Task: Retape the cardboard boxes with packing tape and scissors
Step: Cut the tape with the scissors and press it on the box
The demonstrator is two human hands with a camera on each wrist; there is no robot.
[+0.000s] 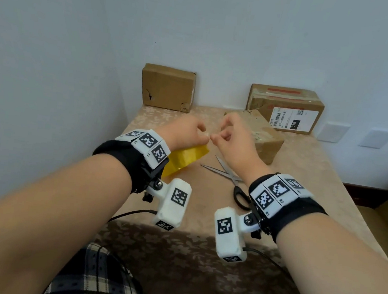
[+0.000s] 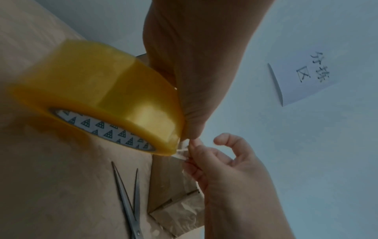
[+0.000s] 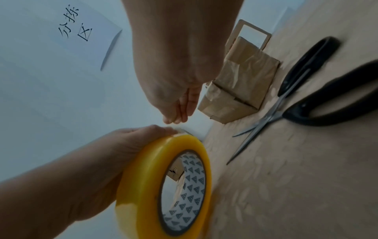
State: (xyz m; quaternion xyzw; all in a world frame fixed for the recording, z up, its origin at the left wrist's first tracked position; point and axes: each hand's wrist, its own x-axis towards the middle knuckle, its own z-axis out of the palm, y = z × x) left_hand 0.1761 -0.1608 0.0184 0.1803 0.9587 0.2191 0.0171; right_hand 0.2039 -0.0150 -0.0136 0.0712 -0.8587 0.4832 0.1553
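Your left hand [image 1: 186,131] grips the yellow packing tape roll [image 3: 163,186], holding it above the table [image 1: 304,182]. Your right hand [image 1: 232,136] pinches the clear free end of the tape [image 2: 182,151] at the roll's edge, its other fingers curled. The scissors [image 1: 229,179] lie open on the table below your right wrist, beside the nearest cardboard box [image 1: 261,134]. Two more boxes [image 1: 168,88] [image 1: 285,107] stand against the wall.

A table covered by a beige floral-patterned cloth [image 1: 303,187] stands against a plain white wall [image 1: 248,32]. A white paper sheet bearing handwritten black characters [image 2: 306,77] is fixed to that wall. White rectangular wall plates [image 1: 332,132] sit low at right.
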